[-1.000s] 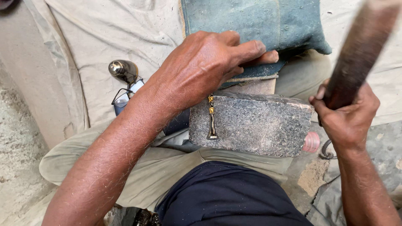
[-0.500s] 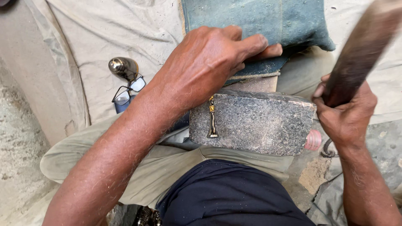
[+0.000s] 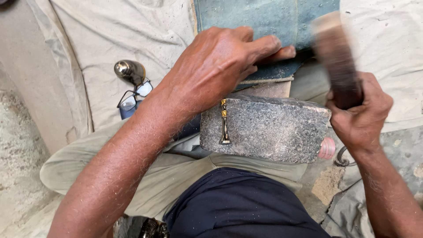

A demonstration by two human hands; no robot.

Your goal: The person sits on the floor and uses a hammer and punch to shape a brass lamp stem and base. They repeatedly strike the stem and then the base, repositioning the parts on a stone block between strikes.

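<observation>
Mallet [image 3: 337, 61] swung inward, blurred; right hand [image 3: 359, 117] grips it.
Left hand [image 3: 220, 66] curled, pinching small metal piece [image 3: 224, 121] on stone block [image 3: 269, 128]; dusty cloth [image 3: 110, 35] underneath.

— What sort of place?

— A craft workshop at floor level. Dusty canvas sheet [image 3: 110, 35] spread across the upper frame, gritty ground at lower left.

— And the proof?

— Pitted stone block [image 3: 269, 128] at centre as a work surface, small metal piece [image 3: 224, 123] on its left edge, blurred wooden mallet [image 3: 337, 61] at upper right, spectacles [image 3: 134, 94] laid aside at left.
</observation>
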